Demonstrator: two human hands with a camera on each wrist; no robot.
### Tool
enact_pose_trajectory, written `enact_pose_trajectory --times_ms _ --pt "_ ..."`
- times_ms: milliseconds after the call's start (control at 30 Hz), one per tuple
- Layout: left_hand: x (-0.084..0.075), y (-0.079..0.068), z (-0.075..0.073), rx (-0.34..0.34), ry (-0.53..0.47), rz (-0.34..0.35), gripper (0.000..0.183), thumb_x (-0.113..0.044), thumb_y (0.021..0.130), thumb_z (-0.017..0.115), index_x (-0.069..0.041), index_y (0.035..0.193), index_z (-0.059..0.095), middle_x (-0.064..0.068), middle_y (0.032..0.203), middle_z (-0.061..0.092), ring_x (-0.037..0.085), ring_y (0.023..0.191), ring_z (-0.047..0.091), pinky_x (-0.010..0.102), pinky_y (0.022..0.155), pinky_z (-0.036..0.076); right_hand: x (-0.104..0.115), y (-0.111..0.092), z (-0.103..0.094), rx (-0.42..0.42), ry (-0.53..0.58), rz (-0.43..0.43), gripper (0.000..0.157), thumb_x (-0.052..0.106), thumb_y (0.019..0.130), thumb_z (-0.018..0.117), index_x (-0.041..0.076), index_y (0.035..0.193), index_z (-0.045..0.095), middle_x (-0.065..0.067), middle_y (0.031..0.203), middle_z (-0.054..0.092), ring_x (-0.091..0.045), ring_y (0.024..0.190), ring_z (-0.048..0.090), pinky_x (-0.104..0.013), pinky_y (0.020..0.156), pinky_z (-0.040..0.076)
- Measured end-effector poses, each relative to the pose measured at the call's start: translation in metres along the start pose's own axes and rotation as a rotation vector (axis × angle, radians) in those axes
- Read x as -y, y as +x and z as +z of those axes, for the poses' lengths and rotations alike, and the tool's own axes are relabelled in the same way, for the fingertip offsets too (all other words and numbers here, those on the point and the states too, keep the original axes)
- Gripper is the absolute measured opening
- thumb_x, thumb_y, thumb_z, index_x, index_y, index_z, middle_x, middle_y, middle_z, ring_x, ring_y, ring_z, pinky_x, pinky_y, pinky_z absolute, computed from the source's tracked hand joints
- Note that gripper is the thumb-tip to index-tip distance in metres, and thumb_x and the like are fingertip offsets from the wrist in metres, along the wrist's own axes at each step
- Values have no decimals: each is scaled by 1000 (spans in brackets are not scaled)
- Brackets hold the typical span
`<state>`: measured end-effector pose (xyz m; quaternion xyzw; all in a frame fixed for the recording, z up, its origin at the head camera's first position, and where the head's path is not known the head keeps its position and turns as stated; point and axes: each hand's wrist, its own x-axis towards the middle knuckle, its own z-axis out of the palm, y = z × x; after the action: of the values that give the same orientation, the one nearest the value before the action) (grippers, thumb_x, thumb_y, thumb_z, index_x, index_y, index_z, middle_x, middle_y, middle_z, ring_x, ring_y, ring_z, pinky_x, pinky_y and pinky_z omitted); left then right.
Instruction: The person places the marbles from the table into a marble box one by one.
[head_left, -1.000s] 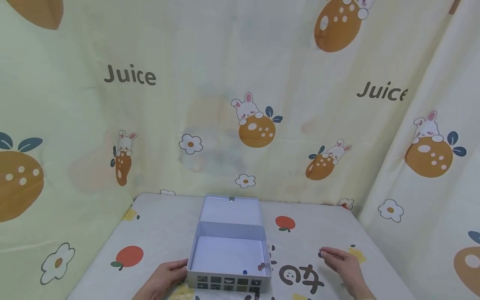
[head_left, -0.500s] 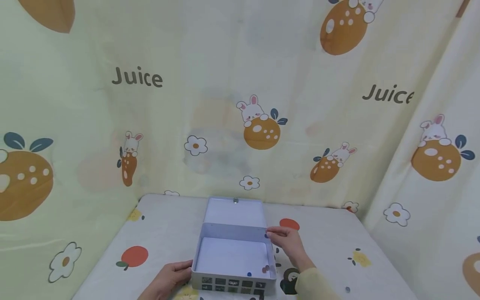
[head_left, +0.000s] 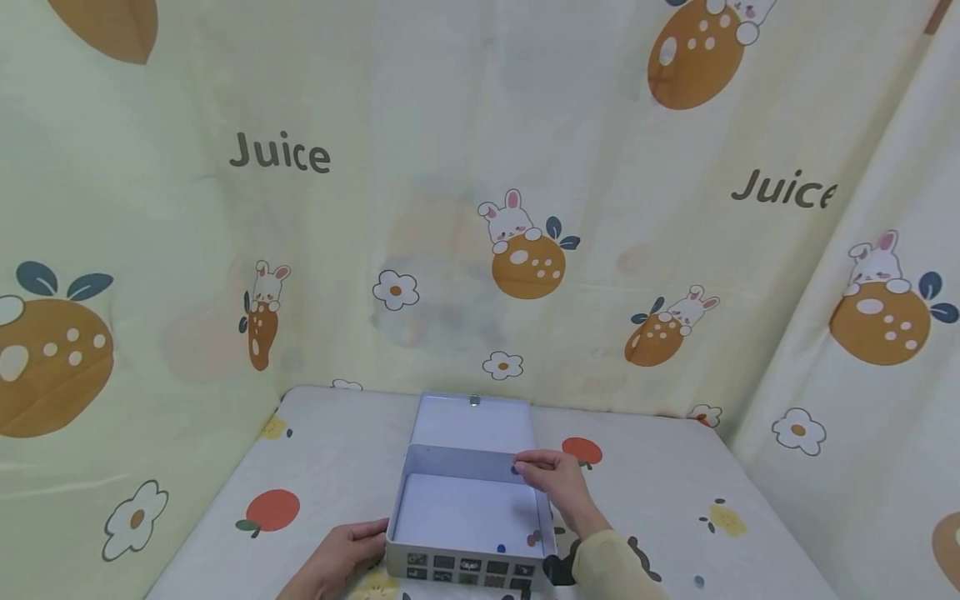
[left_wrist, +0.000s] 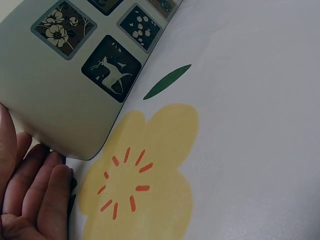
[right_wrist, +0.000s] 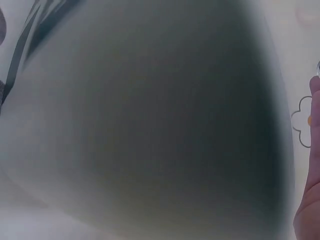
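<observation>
A pale metal box (head_left: 471, 557) with dark picture squares on its front stands on the table, its lid (head_left: 474, 421) laid back. My left hand (head_left: 339, 557) rests beside the box, fingertips at its left wall; the left wrist view has those fingers at the box's lower corner. Over the rear right part of the box, my right hand (head_left: 558, 482) pinches a small dark blue ball (head_left: 515, 470) between its fingertips. Inside, near the front right, lie a blue ball (head_left: 501, 548) and reddish-brown balls (head_left: 532, 539). Blur and the wrist's closeness hide most of the right wrist view.
A small grey-blue ball (head_left: 699, 582) lies on the tablecloth (head_left: 637, 467) to the right of the box. Behind the table and along both sides hangs a printed curtain (head_left: 420, 233).
My right hand has swung left from the table's right side to above the box, carrying the blue ball. My left hand keeps its place at the box.
</observation>
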<state>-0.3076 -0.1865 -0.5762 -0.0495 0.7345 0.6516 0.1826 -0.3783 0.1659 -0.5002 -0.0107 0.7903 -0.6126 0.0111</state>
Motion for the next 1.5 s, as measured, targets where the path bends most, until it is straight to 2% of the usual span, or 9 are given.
enact_pose_trajectory --times_ms 200,433,633,767,933,1067,1233,1367,1500 --pt "1 1 1 17 -13 6 67 -32 93 75 6 143 54 23 144 60 40 137 55 50 107 54 1 -3 -2 -13 7 4 22 17 92 77 5 111 78 -11 107 79 -29 105 74 -39 92 64" --pt "3 2 4 18 -9 4 66 -32 94 73 7 143 53 24 143 60 40 136 56 51 106 54 -2 -5 -8 -24 -10 19 24 20 92 78 6 111 78 -10 109 79 -25 104 74 -40 93 63" --pt "5 2 6 22 -10 -7 65 -30 95 72 8 144 52 25 143 59 41 135 57 52 106 54 -15 -14 -28 -62 -16 23 25 14 91 77 1 112 77 -12 105 79 -22 91 74 -35 80 64" --pt "3 2 8 23 -3 -9 67 -32 95 73 7 144 51 25 144 58 41 136 55 53 107 53 -38 -20 -56 -96 -37 49 29 16 92 77 -2 115 75 -13 106 79 -20 93 74 -36 84 64" --pt "4 2 6 32 9 -4 70 -35 94 73 6 145 51 24 145 58 41 137 55 54 108 52 -68 -34 -107 -132 -87 144 39 23 93 76 -3 121 72 -13 112 78 -23 104 75 -42 92 63" --pt "6 3 3 25 26 -6 70 -37 94 73 5 146 51 23 145 58 41 137 54 55 109 51 -83 -44 -151 -148 -116 221 45 28 93 76 -3 125 69 -11 112 78 -19 102 75 -41 92 63" --pt "3 2 2 -6 54 -9 68 -37 95 72 4 145 52 22 145 59 41 137 55 56 109 51 -96 -52 -197 -170 -96 296 46 32 90 79 0 123 71 -5 107 79 -12 96 74 -36 87 64" --pt "0 0 3 -21 58 -16 66 -35 95 72 4 144 53 23 144 59 41 137 55 56 108 51 -103 -58 -221 -167 -65 361 51 34 87 82 1 124 71 -4 107 79 -14 96 74 -38 88 64" --pt "0 -1 6 -25 58 -25 63 -32 96 71 4 144 53 23 144 59 41 137 54 56 109 51 -110 -63 -231 -155 -132 394 48 31 89 81 0 124 70 -8 109 78 -17 96 73 -41 84 63"
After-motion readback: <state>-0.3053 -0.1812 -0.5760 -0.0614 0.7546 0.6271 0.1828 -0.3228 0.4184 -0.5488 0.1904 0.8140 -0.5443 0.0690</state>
